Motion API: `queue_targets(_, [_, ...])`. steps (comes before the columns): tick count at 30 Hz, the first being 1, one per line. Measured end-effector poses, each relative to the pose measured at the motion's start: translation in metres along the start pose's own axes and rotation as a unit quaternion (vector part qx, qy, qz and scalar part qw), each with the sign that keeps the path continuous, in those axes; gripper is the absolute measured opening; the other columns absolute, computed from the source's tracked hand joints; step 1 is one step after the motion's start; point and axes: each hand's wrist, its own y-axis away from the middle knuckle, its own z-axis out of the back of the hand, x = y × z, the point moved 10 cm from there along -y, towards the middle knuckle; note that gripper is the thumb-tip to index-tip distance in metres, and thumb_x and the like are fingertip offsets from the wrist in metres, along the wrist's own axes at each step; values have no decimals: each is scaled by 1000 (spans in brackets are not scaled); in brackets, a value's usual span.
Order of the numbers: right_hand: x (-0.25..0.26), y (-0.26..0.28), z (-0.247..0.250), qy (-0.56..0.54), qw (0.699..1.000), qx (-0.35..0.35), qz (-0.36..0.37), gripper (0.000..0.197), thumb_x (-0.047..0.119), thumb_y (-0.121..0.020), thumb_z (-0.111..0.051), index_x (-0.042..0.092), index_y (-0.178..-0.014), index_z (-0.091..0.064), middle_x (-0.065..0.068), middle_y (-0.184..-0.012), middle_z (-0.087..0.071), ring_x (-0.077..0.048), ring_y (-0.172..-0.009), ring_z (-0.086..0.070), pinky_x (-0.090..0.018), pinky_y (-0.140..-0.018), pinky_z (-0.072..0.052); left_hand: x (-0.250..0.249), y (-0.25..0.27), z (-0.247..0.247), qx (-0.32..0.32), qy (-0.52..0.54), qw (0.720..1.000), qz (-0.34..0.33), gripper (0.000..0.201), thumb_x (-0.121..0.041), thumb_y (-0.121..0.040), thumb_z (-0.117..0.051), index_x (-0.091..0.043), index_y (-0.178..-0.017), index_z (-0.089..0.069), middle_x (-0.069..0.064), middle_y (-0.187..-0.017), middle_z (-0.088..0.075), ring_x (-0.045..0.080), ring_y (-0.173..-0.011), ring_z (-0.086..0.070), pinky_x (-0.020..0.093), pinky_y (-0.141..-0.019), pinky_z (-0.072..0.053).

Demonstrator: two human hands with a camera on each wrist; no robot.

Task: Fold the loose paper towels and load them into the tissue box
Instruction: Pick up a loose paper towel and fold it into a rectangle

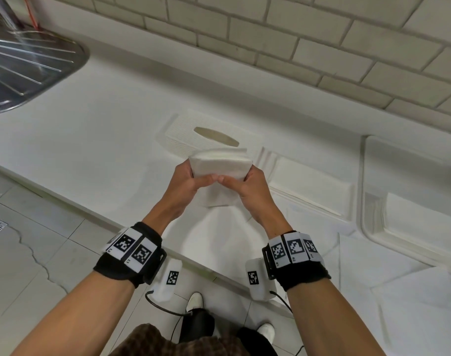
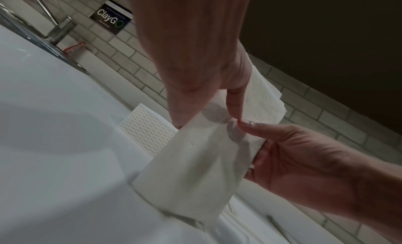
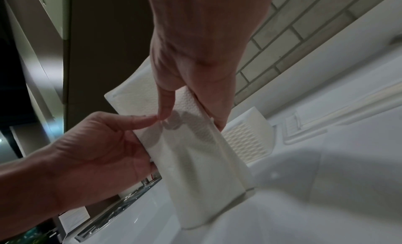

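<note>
Both hands hold one folded stack of white paper towels upright, its lower edge down on the counter. My left hand grips the stack's left side and my right hand grips the right side, and the two thumb tips meet on the near face. In the left wrist view my left hand pinches the towels, with the right hand opposite. The right wrist view shows the right hand on the stack. The white ribbed tissue box, with an oval slot on top, stands just behind.
A white tray with flat folded towels lies right of the box, and a second tray with a stack lies further right. Loose sheets cover the near counter. A steel draining board sits far left. The tiled wall runs behind.
</note>
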Motion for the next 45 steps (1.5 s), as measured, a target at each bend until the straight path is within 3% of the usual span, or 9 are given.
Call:
queue_targets(12, [12,2,-4,-25,999,2,28,34,8,-83,-73,19,-113,-61,5,-102,-71,-9,-95,-70,-22,-78,-56,-14,5,6,-27,18,998,-47,45,-6,-79,-65,-7,-122,-56,12,-115,-68,22,-106,-67,26,-83,-53])
queue_targets(17, [-5,3,-6,18,1000,-5,-3,32,11,-86,-70,15,-117,-62,0,-106,-70,-17,-101,-67,-31,-85,-56,2,7,5,-18,8,1000,-22,50,-6,-73,-67,-22,-119,-57,9,-117,-68,23,-108,-65,29,-83,-53])
queue_targets(22, [2,3,-4,-9,1000,-6,13,25,12,-86,-70,19,-110,-65,3,-102,-72,-15,-98,-69,-28,-84,-57,-3,2,12,-44,33,998,-25,54,-4,-70,-70,-11,-121,-54,10,-114,-67,20,-104,-66,25,-81,-53])
queue_targets(27, [4,6,4,12,1000,-7,13,26,9,-83,-73,23,-104,-65,6,-98,-72,-8,-89,-69,-23,-76,-55,1,1,13,-52,-64,996,-14,40,-8,-78,-71,-11,-117,-62,10,-111,-70,30,-105,-67,37,-82,-56])
queue_targets(32, [62,5,34,17,996,-13,85,14,7,-82,-73,11,-95,-71,5,-78,-69,-6,-72,-64,-21,-68,-51,-37,-5,3,-12,-215,975,-60,25,-11,-75,-71,-7,-99,-67,9,-93,-70,23,-82,-67,35,-72,-52])
queue_targets(37, [63,5,24,195,977,84,32,14,17,-78,-78,20,-90,-74,8,-76,-71,-4,-67,-67,-20,-64,-52,-50,-7,-31,57,-345,935,-64,12,-8,-75,-73,-10,-84,-66,10,-81,-67,27,-70,-64,36,-62,-48])
queue_targets(40, [51,4,44,208,978,19,5,5,19,-81,-74,22,-78,-71,8,-72,-69,-5,-64,-66,-23,-65,-51,-44,-7,-26,76,-308,948,-25,14,-7,-73,-77,-15,-82,-68,-2,-78,-69,15,-70,-66,31,-65,-51])
queue_targets(42, [48,5,70,145,989,-38,-2,6,19,-81,-74,18,-86,-73,1,-84,-74,-15,-77,-70,-30,-74,-56,-39,-10,-2,49,-245,968,8,22,-7,-69,-81,-16,-87,-72,-5,-83,-73,9,-75,-69,25,-68,-53])
queue_targets(45, [36,9,96,1,997,-75,-18,17,13,-83,-73,12,-100,-71,-6,-101,-75,-24,-95,-72,-37,-86,-57,-24,-10,29,23,-77,995,53,54,-16,-54,-88,-8,-105,-71,6,-101,-74,19,-92,-69,30,-75,-53])
